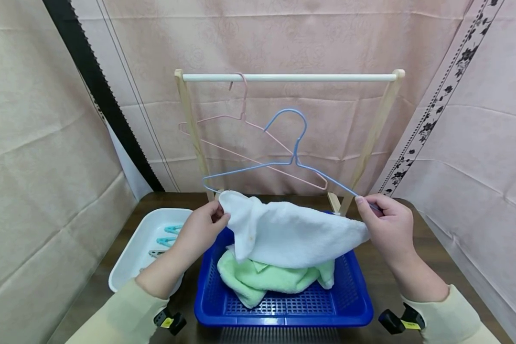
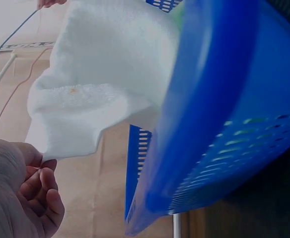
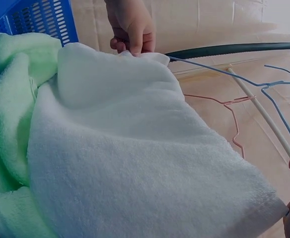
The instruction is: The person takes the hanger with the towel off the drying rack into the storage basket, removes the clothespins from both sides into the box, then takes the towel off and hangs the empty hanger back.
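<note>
A white towel (image 1: pixel 301 234) is stretched between both hands, over the lower part of a blue clothes hanger (image 1: pixel 258 166). The hanger's hook points up, and its bottom bar is hidden by the cloth. My left hand (image 1: pixel 199 227) pinches the towel's left corner between thumb and fingers, close to the hanger's left end. At the other side my right hand (image 1: pixel 389 224) grips the hanger's right end, with the towel's right corner against it. Whether those fingers also hold the cloth, I cannot tell. Under the towel lies a green towel (image 1: pixel 275 279) in a blue basket (image 1: pixel 284 320).
Behind stands a wooden rack with a white rail (image 1: pixel 292 77), on which a pink hanger (image 1: pixel 223 117) hangs tilted. To the left sits a white tray (image 1: pixel 131 248) with several clips (image 1: pixel 167 241). Pale cloth surrounds the brown table (image 1: pixel 395 277).
</note>
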A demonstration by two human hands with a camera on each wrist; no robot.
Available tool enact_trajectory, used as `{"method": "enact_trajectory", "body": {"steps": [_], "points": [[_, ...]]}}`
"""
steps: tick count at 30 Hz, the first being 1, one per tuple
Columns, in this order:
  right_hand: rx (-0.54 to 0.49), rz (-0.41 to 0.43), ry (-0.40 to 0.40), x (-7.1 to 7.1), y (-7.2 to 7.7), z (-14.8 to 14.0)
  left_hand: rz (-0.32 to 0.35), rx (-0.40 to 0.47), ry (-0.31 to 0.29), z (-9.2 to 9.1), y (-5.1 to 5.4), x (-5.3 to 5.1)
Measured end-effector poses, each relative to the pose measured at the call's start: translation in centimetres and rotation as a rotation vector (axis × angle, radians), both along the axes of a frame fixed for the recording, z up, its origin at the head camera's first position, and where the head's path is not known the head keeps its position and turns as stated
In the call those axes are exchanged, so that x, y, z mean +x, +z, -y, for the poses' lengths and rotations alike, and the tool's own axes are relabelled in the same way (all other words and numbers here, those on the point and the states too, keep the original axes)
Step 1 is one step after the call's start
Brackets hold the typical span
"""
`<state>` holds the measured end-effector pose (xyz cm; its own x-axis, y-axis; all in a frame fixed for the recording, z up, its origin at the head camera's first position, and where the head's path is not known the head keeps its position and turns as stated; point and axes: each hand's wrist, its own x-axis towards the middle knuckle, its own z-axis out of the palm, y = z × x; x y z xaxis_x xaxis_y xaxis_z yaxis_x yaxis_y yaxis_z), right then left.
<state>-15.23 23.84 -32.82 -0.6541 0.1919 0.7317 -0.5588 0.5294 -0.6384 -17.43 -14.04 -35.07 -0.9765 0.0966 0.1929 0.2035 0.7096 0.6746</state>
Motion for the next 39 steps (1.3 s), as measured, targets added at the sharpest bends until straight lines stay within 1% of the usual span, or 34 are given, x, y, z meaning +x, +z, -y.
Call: {"method": "enact_trajectory", "body": {"steps": [9,13,17,24,28,35,39], "points": [[0.003,0.01,-0.002,0.1,0.1,0.4,0.026,-0.107,-0.009,-0.3,0.1,0.6],[0.007,0.022,-0.009,0.1,0.2,0.6,0.038,-0.122,-0.018,-0.3,-0.1,0.8],[0.001,0.032,-0.017,0.1,0.2,0.6,0.031,-0.131,-0.032,-0.3,-0.2,1.0],[-0.008,0.052,-0.025,0.0,0.2,0.7,0.039,-0.179,-0.043,-0.1,-0.6,1.3],[-0.001,0.067,-0.032,0.0,0.2,0.7,0.061,-0.21,-0.05,-0.1,-0.8,1.4],[-0.021,0.077,-0.044,0.1,0.3,0.8,0.123,-0.249,-0.058,-0.1,-1.2,1.6],[-0.011,0.08,-0.051,0.1,0.4,0.9,0.136,-0.265,-0.054,-0.1,-1.4,1.7]]}}
